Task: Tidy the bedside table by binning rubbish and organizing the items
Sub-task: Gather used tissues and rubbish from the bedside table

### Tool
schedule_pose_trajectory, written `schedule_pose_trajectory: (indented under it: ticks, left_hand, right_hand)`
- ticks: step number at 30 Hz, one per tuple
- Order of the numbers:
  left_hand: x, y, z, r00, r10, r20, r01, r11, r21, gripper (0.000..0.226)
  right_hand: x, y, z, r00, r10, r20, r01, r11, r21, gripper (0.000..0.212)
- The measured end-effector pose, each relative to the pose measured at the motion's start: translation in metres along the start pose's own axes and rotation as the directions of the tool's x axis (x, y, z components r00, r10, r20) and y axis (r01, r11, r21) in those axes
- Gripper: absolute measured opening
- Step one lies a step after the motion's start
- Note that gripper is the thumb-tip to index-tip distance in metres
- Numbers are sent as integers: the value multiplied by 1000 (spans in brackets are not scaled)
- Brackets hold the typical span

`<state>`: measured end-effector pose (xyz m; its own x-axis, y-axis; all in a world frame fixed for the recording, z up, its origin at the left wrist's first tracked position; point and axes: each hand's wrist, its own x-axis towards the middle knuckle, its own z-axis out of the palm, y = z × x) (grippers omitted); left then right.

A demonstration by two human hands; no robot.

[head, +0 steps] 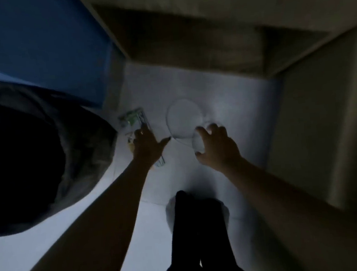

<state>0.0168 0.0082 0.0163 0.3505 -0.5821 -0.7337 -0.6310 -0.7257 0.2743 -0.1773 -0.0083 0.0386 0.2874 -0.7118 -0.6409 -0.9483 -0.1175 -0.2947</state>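
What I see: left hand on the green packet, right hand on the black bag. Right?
Not quite. In the head view the right hand is off the black bag; it curls round a small clear item beside the clear disc. The left hand is on the green packet.

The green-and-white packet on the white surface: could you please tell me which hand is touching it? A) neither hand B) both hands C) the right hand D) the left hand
D: the left hand rests with spread fingers on the green-and-white packet, while the right hand curls round a clear container beside it.
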Motion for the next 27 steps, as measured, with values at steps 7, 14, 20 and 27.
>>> schedule_pose_trajectory:
  ticks: [7,14,20,27]
  left_hand:
    - [40,-26,38,885,-407,-228,360,906,-222,129]
    - [51,-33,31,869,-468,-159,342,803,-489,121]
    - [30,-17,11,936,-337,-97,260,852,-454,62]
    - [-80,58,-76,983,-173,-52,132,883,-450,61]
  right_hand:
    - [43,9,62,994,-64,-86,51,989,-140,75]
    - [55,20,66,997,62,34,-57,990,-131,42]
    - [26,18,24,981,125,148,-133,990,48,34]
    - [-66,-17,-117,977,162,142,-183,972,148,17]
